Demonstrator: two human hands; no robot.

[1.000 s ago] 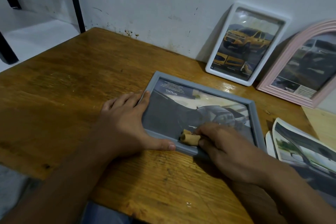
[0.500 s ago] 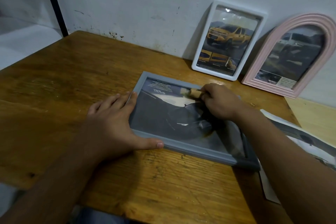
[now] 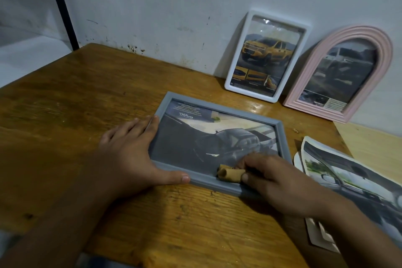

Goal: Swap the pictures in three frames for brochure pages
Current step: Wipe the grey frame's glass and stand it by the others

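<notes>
A grey frame [image 3: 282,137] lies flat on the wooden table [image 3: 65,126], holding a brochure page of a dark car. My left hand [image 3: 128,156] rests flat on its left edge, fingers straight, thumb along the near rail. My right hand [image 3: 274,178] pinches a small rolled tan cloth [image 3: 229,175] against the frame's near rail and glass. A white frame [image 3: 237,67] with a yellow truck page and a pink arched frame [image 3: 304,85] with a dark vehicle page lean on the wall.
Loose brochure pages [image 3: 352,183] lie at the right, partly under my right forearm. A pale board [image 3: 374,143] sits at the far right by the wall. The table's left edge drops off near a black post [image 3: 63,6].
My right hand with the cloth roll went from the frame's near rail up to its far edge and has come back to the near rail. My left hand stayed on the left edge.
</notes>
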